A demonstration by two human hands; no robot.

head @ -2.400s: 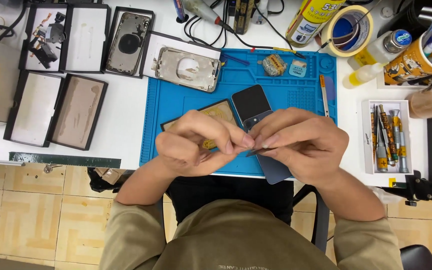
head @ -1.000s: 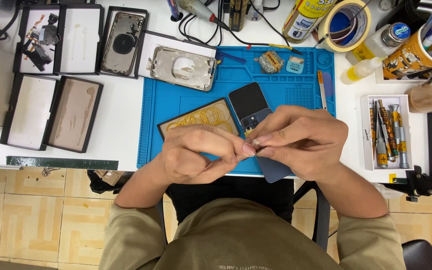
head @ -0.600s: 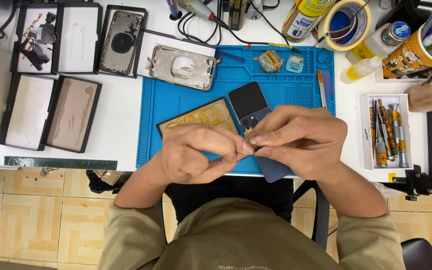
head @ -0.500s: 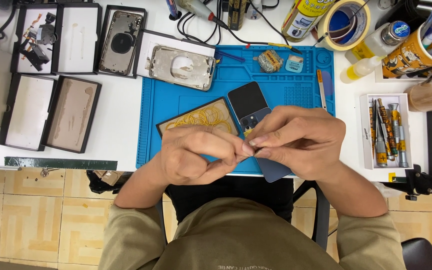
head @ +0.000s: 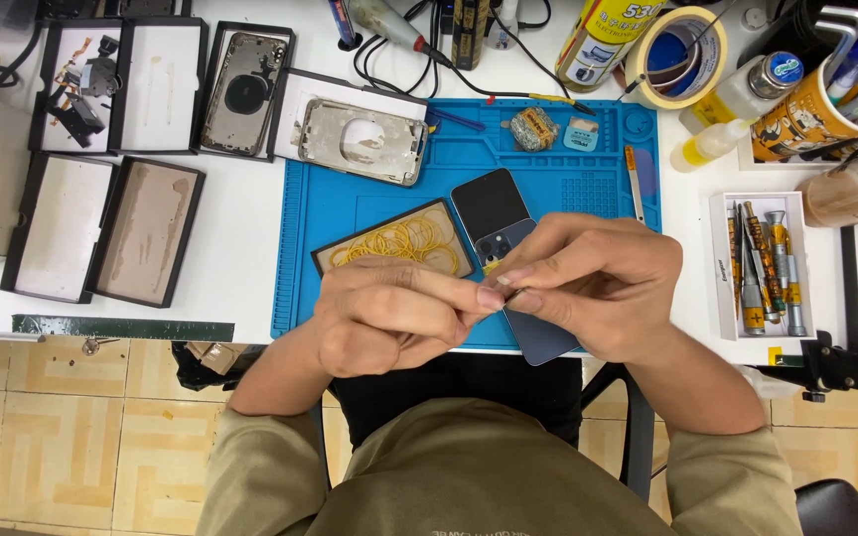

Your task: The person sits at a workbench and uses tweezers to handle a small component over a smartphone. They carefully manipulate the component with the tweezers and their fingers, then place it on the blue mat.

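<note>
White desk (head: 240, 228) carrying a blue, ridged rubber mat (head: 369, 213). On the mat's near edge lies a dark, smooth rectangular phone (head: 508, 233), long axis running far-left to near-right, its near end hidden under the hands. Left hand (head: 394, 318) and right hand (head: 588, 283) meet fingertip to fingertip, pinching a tiny part, too small to identify, above the phone.

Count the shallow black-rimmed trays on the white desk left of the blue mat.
5, possibly more beyond the frame: three in the back row and two nearer, left of the blue mat.
</note>
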